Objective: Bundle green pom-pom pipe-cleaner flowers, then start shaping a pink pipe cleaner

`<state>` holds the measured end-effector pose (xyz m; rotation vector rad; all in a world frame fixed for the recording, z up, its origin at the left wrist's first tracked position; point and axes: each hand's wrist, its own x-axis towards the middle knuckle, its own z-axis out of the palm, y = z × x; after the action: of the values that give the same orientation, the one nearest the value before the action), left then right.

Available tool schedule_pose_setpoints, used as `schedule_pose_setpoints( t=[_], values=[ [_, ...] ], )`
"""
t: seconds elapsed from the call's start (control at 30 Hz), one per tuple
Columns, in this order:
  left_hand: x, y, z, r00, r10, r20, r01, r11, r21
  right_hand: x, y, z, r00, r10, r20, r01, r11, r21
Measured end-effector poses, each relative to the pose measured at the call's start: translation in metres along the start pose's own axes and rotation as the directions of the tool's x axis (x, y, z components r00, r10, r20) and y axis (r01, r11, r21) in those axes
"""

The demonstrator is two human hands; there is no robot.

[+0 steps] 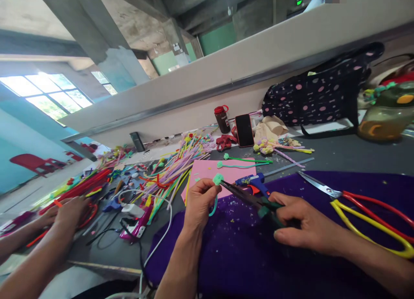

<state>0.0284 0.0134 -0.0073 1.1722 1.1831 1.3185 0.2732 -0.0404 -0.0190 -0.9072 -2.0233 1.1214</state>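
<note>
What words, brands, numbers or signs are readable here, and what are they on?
None can be read with certainty.
Red-lidded bottle: pale marks on its side, too small.
Lit green sign, top right: too blurred.
Magenta power strip: pale marking, too blurred.

Between the left hand [200,199] and the right hand [297,219], the purple cloth [239,256] at the lower centre of the frame offers the widest room, with only small scraps on it; above that gap the pliers [242,193], reaching to the mint-green pipe-cleaner ball [217,179], close the way. Just beyond, the glue gun [248,180] blocks the middle. At the right, scissors [329,190] bar a low sweep, but a strip of grey tabletop [339,154] runs between them and the dotted bag [317,92]. Leftward, a white cable [170,210], heaped pipe cleaners [190,156] and a co-worker's hand [73,210] crowd the route. Bottle [222,120], smartphone [245,130] and pale partition [226,70] wall off the back.
</note>
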Motion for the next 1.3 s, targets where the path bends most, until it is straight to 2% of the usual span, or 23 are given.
schedule_pose_setpoints(
  t=[0.4,1.03,1.3],
  values=[
    [-0.0053,0.0062,0.0057,0.994,0.096,-0.058,-0.085,0.983,0.164,0.0015,0.0059,0.0049,1.000,-0.019,0.011,0.018,0.997,0.080],
    [-0.0041,0.0041,0.0030,0.997,0.066,-0.048,-0.057,0.986,0.158,0.0026,0.0044,0.0059,1.000,-0.003,-0.018,0.004,0.999,0.055],
    [-0.0040,0.0038,0.0008,0.998,0.055,-0.039,-0.048,0.988,0.147,0.0019,0.0017,0.0051,0.999,0.026,0.032,-0.029,0.993,0.114]
  ],
)
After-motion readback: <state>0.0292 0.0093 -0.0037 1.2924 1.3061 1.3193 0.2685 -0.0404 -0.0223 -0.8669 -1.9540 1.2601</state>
